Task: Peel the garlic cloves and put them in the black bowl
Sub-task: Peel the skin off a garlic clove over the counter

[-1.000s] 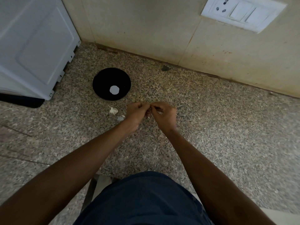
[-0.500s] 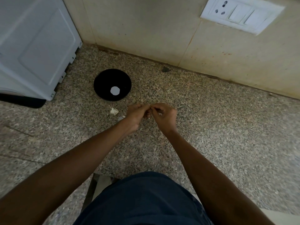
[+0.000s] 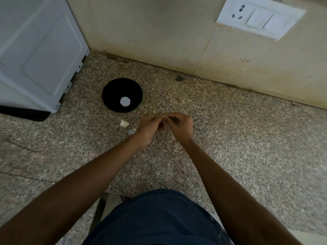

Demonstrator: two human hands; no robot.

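Note:
My left hand (image 3: pixel 150 125) and my right hand (image 3: pixel 180 125) meet fingertip to fingertip above the speckled counter, pinching a small garlic clove (image 3: pixel 163 117) that is mostly hidden between the fingers. The black bowl (image 3: pixel 113 89) stands up and to the left of my hands, with one white piece (image 3: pixel 125 101) lying in its middle. A pale garlic piece (image 3: pixel 124 123) lies on the counter just left of my left hand. A second pale bit (image 3: pixel 131 131) lies against my left wrist.
A white appliance (image 3: pixel 39 50) fills the far left. The beige tiled wall (image 3: pixel 159 32) runs along the back, with a white switch and socket plate (image 3: pixel 260 17) at the upper right. Speckled stone counter (image 3: pixel 247 138) stretches to the right of my hands.
Both hands have stayed together at the same spot over the counter, with only small finger movements on the clove. The bowl and the loose pieces have not moved.

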